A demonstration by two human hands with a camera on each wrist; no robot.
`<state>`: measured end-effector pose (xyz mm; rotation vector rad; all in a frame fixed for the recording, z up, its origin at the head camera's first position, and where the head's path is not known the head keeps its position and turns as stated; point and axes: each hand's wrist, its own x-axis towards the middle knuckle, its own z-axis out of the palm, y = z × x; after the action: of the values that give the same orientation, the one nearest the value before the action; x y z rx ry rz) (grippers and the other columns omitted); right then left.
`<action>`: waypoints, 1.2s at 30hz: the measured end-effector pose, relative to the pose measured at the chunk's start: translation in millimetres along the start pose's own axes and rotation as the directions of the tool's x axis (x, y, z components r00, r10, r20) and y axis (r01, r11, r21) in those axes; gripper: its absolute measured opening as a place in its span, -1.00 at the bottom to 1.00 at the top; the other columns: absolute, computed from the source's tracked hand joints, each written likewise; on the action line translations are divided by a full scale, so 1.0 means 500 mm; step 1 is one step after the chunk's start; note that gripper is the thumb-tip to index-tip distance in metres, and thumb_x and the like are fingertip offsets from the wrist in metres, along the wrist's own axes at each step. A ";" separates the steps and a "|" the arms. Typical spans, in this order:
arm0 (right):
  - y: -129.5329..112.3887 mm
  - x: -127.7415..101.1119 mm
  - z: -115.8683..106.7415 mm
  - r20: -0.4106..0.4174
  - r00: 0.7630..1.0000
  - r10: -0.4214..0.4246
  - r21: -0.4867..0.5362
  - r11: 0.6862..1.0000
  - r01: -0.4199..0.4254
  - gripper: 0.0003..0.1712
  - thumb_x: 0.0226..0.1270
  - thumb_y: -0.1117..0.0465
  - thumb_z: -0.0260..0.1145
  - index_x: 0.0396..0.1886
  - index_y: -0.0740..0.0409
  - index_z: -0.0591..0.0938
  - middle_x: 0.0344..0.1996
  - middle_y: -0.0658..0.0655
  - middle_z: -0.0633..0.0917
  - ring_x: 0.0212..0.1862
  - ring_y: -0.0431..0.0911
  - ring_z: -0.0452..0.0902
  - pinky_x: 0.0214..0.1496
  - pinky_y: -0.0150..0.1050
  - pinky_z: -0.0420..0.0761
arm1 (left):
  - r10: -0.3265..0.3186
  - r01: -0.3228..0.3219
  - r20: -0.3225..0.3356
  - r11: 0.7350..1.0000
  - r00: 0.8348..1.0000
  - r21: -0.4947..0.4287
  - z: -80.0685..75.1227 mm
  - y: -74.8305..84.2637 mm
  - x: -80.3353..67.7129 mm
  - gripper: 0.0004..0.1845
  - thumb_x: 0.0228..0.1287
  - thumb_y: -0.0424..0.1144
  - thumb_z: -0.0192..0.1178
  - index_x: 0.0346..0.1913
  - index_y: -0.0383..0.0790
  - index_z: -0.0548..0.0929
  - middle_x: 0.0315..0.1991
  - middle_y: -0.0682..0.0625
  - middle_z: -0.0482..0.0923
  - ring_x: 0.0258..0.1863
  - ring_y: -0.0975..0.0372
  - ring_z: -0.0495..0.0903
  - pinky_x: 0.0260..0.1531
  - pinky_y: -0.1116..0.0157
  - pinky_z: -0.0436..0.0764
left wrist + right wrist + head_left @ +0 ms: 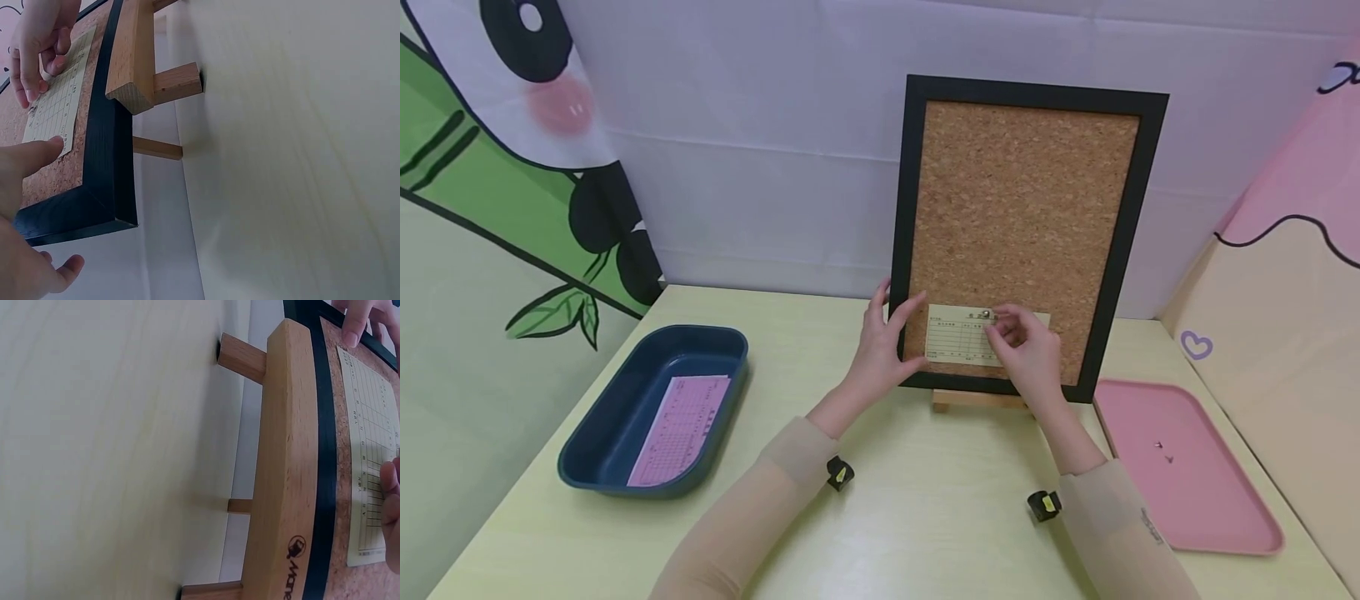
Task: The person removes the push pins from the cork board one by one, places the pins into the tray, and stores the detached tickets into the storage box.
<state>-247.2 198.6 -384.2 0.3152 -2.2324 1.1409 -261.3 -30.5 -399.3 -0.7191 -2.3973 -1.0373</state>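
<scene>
paper slip (964,337) on cork board (1026,200) | left hand (880,350) – thumb pressing its edge | right hand (1026,350) – pinching pin (986,315)

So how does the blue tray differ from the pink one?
The blue tray is deep with tall walls; the pink tray is flat and shallow. The blue tray holds a pink printed sheet; the pink tray holds only a couple of tiny pins. Both are rounded rectangles resting on the pale table.

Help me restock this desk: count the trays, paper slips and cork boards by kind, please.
Trays: 2, blue tray and pink tray
Paper slips: 2, pink slip and yellowish slip
Cork boards: 1, cork board
Total: 5
</scene>
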 end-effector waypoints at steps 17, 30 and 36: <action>0.000 0.014 0.007 -0.011 0.999 -0.053 -0.075 0.996 0.052 -0.78 0.15 0.23 0.40 -0.17 0.11 0.66 -0.57 0.04 0.64 -0.57 -0.19 0.51 -0.49 -0.56 0.42 | -0.052 0.053 0.016 0.999 0.998 -0.003 0.018 -0.002 0.007 -0.05 -0.06 -0.24 0.49 0.37 0.25 0.17 0.48 -0.16 -0.33 0.44 -0.09 -0.10 0.23 -0.14 0.25; 0.000 0.017 0.012 -0.013 0.998 -0.063 -0.080 0.995 0.062 -0.81 0.15 0.21 0.41 -0.22 0.11 0.66 -0.59 0.03 0.64 -0.57 -0.20 0.50 -0.49 -0.56 0.42 | -0.060 0.060 -0.013 0.998 0.998 -0.027 0.027 0.007 0.012 -0.24 -0.05 -0.26 0.48 0.21 0.13 0.32 0.47 -0.21 -0.31 0.42 -0.16 -0.05 0.19 -0.15 0.29; -0.002 0.020 0.015 -0.028 0.998 -0.058 -0.105 0.993 0.055 -0.83 0.15 0.22 0.40 -0.25 0.12 0.65 -0.59 0.03 0.64 -0.58 -0.20 0.51 -0.48 -0.54 0.43 | -0.094 0.093 -0.008 0.993 0.996 -0.066 0.026 0.010 0.015 -0.37 -0.06 -0.28 0.48 0.08 0.07 0.40 0.46 -0.19 -0.28 0.43 -0.12 -0.10 0.22 -0.15 0.26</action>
<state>-257.5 192.9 -380.9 0.3140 -2.2323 0.9895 -266.5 -15.8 -400.5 -0.6267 -2.4170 -1.1600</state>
